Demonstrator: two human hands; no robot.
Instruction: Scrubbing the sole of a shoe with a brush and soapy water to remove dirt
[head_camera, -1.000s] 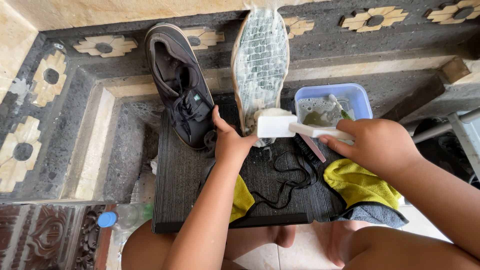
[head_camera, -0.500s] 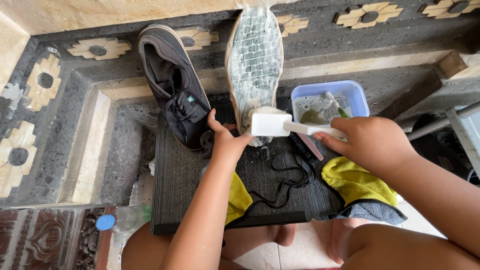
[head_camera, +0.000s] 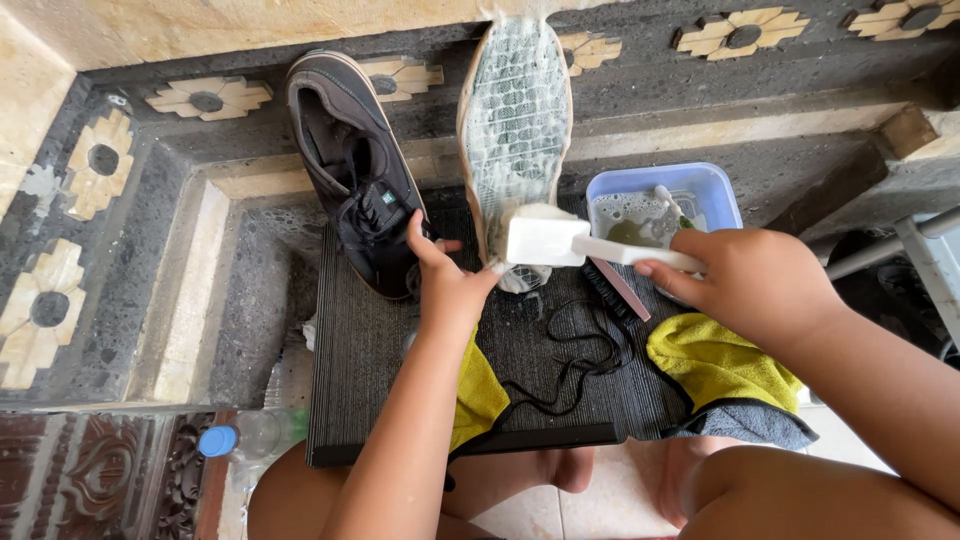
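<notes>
The shoe (head_camera: 515, 130) stands sole-up, toe leaning against the stone step (head_camera: 700, 120), so the foamy tread faces the person and is easy to reach w/ the brush. The left hand (head_camera: 445, 285) grips the heel end from the left side, thumb up and fingers wrapped behind it, prob. to stop the shoe from sliding; the forearm comes straight up from below. The right hand (head_camera: 750, 285) is closed around the handle of the white brush (head_camera: 545, 240), fingers curled over it, wrist bent inward; the brush head is pressed on the heel part of the sole. Second shoe (head_camera: 355, 170), dark, lies opening-up just beside, also against the step, touching the left thumb area. Both stand on a dark ribbed mat (head_camera: 370, 370). A blue tub (head_camera: 690, 190) w/ soapy water is near the right hand, close for dipping. Black laces (head_camera: 570, 355) and a yellow cloth (head_camera: 715, 365) lie on the mat; a plastic bottle (head_camera: 250, 435) lies at the left.
</notes>
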